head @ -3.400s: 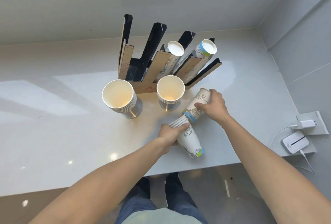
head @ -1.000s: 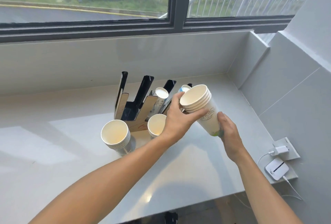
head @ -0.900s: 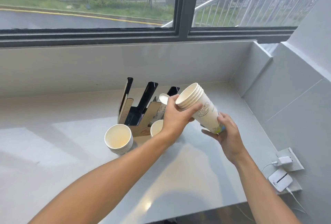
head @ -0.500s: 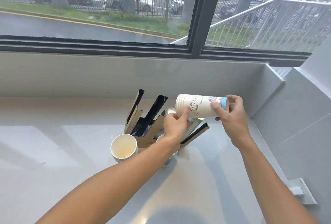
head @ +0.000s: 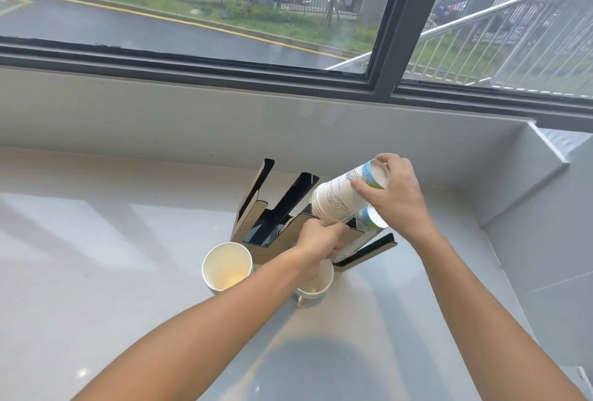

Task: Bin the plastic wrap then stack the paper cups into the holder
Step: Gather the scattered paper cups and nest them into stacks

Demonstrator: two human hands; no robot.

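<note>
A black and tan cup holder (head: 272, 224) with slanted slots stands on the white counter. My right hand (head: 391, 195) grips the base end of a short stack of printed paper cups (head: 340, 200), tilted with the rims pointing down-left over the holder. My left hand (head: 317, 240) is closed around the stack of cups lying in a holder slot, just under those rims. Another stack's base (head: 373, 217) shows in the slot beside it. Two upright cup stacks stand in front of the holder: one at the left (head: 226, 267), one (head: 313, 288) partly hidden under my left wrist.
The white counter (head: 96, 272) runs to a low wall and a window behind the holder. A grey wall (head: 529, 208) closes the counter on the right. The counter's front edge lies near the bottom right.
The cup stack was lifted off the counter, turned upside down and lowered toward the holder. My left hand slid from the stack's rim down onto the cups in the slot. My view rose toward the window.
</note>
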